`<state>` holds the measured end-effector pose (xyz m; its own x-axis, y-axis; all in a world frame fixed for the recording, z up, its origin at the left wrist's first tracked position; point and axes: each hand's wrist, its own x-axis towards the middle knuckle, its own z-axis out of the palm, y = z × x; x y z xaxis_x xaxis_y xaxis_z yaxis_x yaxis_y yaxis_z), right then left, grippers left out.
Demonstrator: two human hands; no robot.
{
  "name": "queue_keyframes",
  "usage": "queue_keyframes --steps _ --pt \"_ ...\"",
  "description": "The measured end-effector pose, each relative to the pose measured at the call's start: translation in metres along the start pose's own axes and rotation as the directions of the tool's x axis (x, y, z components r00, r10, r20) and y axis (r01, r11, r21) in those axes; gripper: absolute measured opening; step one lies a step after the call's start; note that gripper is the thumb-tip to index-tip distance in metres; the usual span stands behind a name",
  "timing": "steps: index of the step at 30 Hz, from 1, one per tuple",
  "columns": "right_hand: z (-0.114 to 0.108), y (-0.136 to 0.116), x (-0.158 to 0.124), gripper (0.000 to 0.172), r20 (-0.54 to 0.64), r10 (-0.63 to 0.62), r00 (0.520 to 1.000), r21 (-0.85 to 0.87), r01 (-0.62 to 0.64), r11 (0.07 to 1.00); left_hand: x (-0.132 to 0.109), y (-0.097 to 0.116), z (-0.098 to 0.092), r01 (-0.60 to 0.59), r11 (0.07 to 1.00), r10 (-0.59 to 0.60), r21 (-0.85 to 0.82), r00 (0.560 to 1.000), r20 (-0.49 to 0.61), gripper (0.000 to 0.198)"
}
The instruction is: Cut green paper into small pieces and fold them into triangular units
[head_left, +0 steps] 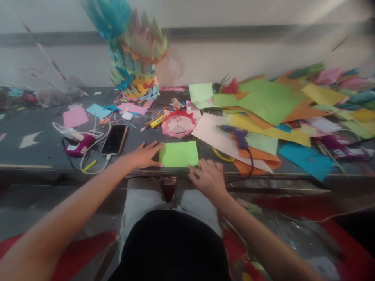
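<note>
A bright green sheet of paper [179,153] lies flat near the table's front edge, between my hands. My left hand [145,155] rests at its left edge with thumb and fingers spread apart. My right hand [208,175] is at the lower right corner, its fingers curled and the thumb and index finger closed on the paper there. Just behind the sheet sits a pink ring-shaped paper piece [178,124] with a red zigzag rim. A yellow box cutter [157,121] lies beside that ring.
On the left are a phone [115,139] with a white cable and a purple power strip [78,145]. A glue gun [240,137] lies on coloured sheets to the right. A tall layered paper construction [136,58] stands at the back. Paper scraps litter the table [47,156].
</note>
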<state>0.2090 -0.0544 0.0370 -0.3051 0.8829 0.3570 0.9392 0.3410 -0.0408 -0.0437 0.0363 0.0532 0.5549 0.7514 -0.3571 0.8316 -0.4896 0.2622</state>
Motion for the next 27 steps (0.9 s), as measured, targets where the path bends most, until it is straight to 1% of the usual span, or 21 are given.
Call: queue_keyframes --steps 3,6,9,11,12,13,15,16,17,18,19,20,22,23,25,27 --pt "-0.003 0.015 -0.007 0.030 -0.035 0.083 0.996 -0.016 -0.084 0.996 0.000 0.000 0.000 -0.005 1.000 0.005 -0.018 1.000 -0.002 0.082" --pt "-0.005 0.026 -0.009 0.033 -0.019 0.086 0.996 -0.009 -0.087 0.996 0.000 0.000 0.000 -0.012 0.999 0.011 -0.030 1.000 -0.012 0.081" --pt "-0.009 0.028 -0.003 0.033 0.009 0.082 0.997 0.001 -0.082 0.997 -0.002 0.000 0.001 -0.018 0.999 0.017 -0.027 0.999 -0.038 0.082" --pt "-0.010 0.023 0.005 0.027 -0.027 0.101 0.994 0.013 -0.101 0.995 -0.004 0.003 0.004 -0.027 1.000 0.026 -0.013 0.995 -0.092 0.081" --pt "-0.008 0.018 0.009 0.024 -0.051 0.087 0.995 0.027 -0.086 0.996 -0.006 0.005 0.006 -0.030 1.000 0.030 -0.002 0.991 -0.132 0.079" --pt "-0.006 0.013 0.012 0.025 -0.067 0.038 0.997 0.052 -0.035 0.998 -0.008 0.009 0.010 -0.026 1.000 0.027 0.012 0.984 -0.176 0.078" --pt "0.004 0.001 0.016 0.030 -0.050 -0.149 0.988 0.127 0.155 0.980 -0.012 0.017 0.020 -0.005 0.999 0.018 0.047 0.960 -0.278 0.074" --pt "0.010 -0.004 0.017 0.030 -0.031 -0.255 0.966 0.175 0.257 0.950 -0.015 0.021 0.026 0.012 0.998 0.011 0.067 0.941 -0.339 0.071" --pt "0.017 -0.007 0.017 0.029 -0.025 -0.330 0.943 0.220 0.328 0.919 -0.017 0.026 0.032 0.033 0.996 0.001 0.080 0.919 -0.393 0.069" --pt "0.024 -0.010 0.016 0.026 -0.038 -0.372 0.927 0.257 0.369 0.893 -0.020 0.029 0.038 0.051 0.995 -0.010 0.081 0.896 -0.443 0.068" --pt "0.030 -0.011 0.014 0.022 -0.068 -0.383 0.921 0.288 0.386 0.877 -0.023 0.033 0.043 0.043 0.996 0.000 0.079 0.880 -0.475 0.067" --pt "0.034 -0.011 0.013 0.018 -0.114 -0.370 0.922 0.317 0.386 0.866 -0.026 0.035 0.047 0.008 0.997 0.030 0.074 0.868 -0.496 0.063" --pt "0.035 -0.009 0.009 0.015 -0.226 -0.309 0.924 0.392 0.376 0.839 -0.033 0.041 0.050 -0.121 0.991 0.131 0.054 0.837 -0.531 0.046" --pt "0.032 -0.008 0.008 0.015 -0.280 -0.263 0.923 0.442 0.367 0.818 -0.036 0.044 0.048 -0.193 0.981 0.180 0.037 0.806 -0.564 0.035" --pt "0.020 -0.009 0.009 0.014 -0.362 -0.132 0.923 0.557 0.328 0.763 -0.041 0.053 0.041 -0.307 0.952 0.230 0.001 0.710 -0.666 0.017" --pt "0.002 -0.013 0.011 0.015 -0.386 0.015 0.922 0.662 0.266 0.701 -0.046 0.064 0.027 -0.387 0.922 0.241 -0.010 0.594 -0.768 0.012"
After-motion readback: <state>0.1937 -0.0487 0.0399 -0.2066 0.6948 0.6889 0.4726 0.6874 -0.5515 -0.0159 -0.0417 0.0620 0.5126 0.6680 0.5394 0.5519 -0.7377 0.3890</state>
